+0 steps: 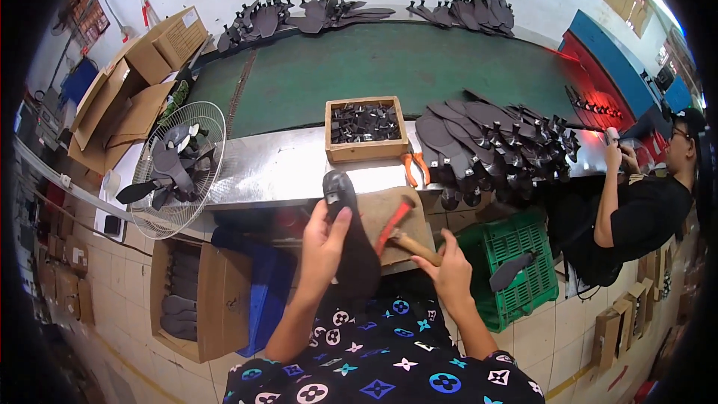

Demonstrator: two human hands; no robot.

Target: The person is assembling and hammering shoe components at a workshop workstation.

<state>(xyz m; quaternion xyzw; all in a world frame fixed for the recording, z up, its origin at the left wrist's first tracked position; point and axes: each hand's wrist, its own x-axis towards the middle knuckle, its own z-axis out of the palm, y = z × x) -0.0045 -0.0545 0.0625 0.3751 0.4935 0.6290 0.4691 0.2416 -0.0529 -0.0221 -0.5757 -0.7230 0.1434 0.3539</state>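
Note:
My left hand [323,245] is closed around a long black shoe sole [357,258], held upright with its heel end up; a small metal piece shows near that end. In my right hand [452,273] is a hammer [416,246], gripped by its wooden handle, its red head pointing up and left beside the sole. Both are over a tan work pad [411,202] at the bench edge. Just beyond stands a wooden box [366,152] of small black parts. Orange-handled pliers [416,170] lie right of it, beside a pile of dark soles [479,138].
A green conveyor belt [299,82] runs behind the metal ledge. On the left are a wire fan [179,168] and a cardboard box [224,299] with soles; a green crate [523,254] stands on the right. Farther right, another person [636,209] works at the bench.

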